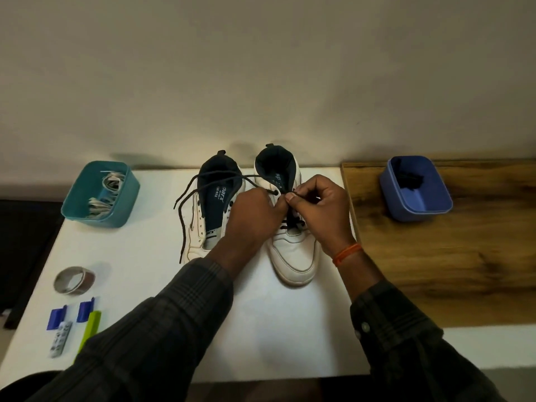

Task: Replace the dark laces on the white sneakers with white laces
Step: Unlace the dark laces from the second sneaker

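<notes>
Two white sneakers stand side by side on the white table, toes toward me. The left sneaker [200, 227] has bare eyelets and an open tongue area. The right sneaker [295, 256] still carries a dark lace [185, 210] in its lower eyelets; the lace's loose ends trail left across the other shoe. My left hand [252, 213] and my right hand [316, 207] meet over the right sneaker's upper eyelets, both pinching the dark lace. White laces [107, 187] lie in a teal bin at the left.
The teal bin [116, 216] sits at the table's back left. A blue bin [426, 204] with a dark lace inside rests on a wooden surface [435, 271] to the right. A tape roll [74, 280], blue clips [58, 316] and a green marker [91, 329] lie front left.
</notes>
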